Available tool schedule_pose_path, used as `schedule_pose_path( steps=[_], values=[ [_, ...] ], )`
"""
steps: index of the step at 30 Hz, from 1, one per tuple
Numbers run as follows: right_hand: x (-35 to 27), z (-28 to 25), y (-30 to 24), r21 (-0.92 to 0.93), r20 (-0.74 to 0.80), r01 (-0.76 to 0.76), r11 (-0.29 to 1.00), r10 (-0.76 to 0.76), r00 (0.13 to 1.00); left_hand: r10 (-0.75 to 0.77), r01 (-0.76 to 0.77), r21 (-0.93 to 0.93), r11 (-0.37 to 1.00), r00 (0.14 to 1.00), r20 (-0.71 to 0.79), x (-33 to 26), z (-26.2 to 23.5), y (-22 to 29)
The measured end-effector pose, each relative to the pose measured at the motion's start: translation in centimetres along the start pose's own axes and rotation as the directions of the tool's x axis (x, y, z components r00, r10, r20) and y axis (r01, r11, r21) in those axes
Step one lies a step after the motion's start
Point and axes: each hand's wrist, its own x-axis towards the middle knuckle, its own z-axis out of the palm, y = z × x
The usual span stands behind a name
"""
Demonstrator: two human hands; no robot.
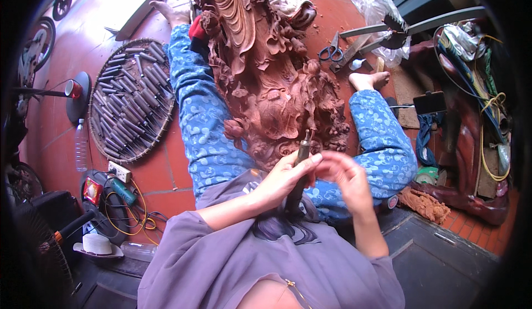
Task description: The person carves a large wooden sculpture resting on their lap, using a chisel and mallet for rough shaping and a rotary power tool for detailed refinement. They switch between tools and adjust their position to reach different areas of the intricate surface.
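Observation:
My left hand [280, 183] is closed round a dark cylindrical tool [295, 191] with a thin metal tip pointing up and away from me. Just right of it is my right hand [350, 181], fingers loosely bent and apart, somewhat blurred, nothing visible in them. Its fingertips come close to the left thumb; whether they touch the tool I cannot make out. Between my outstretched legs lies a large reddish-brown wood carving [271, 101] with deep folds and flower-like shapes. The tool's tip stands in front of the carving's near end.
A round woven tray [95, 137] full of chisels lies to the left. Nearby are a plastic bottle [81, 145], a power strip [119, 171] with tangled cords and a white hat [98, 245]. Scissors [331, 51], a phone [430, 103] on a holder and a plastic bag [368, 1] are on the right.

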Motion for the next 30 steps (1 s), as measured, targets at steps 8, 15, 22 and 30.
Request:
schedule_pose_path(
  steps=[8,15,22,30],
  values=[
    [-2.4,2.2,4.5,0.696,0.478,-0.439,0.568,0.089,0.874,0.084,-0.096,0.051,0.994,0.977,0.197,0.1,-0.5,1.9],
    [-1.9,3.9,2.8,0.568,0.281,-0.281,0.774,0.138,0.95,0.194,-0.194,0.016,0.981,0.98,-0.049,1.5,-1.7,3.8],
    [-1.4,4.7,2.8,0.591,0.273,-0.25,0.767,0.102,0.957,0.244,-0.243,0.021,0.97,0.967,-0.078,1.3,-2.4,3.6],
    [-1.5,4.6,2.7,0.572,0.263,-0.239,0.785,0.101,0.959,0.251,-0.246,0.062,0.967,0.962,-0.104,1.6,-2.2,3.2]
  ],
)
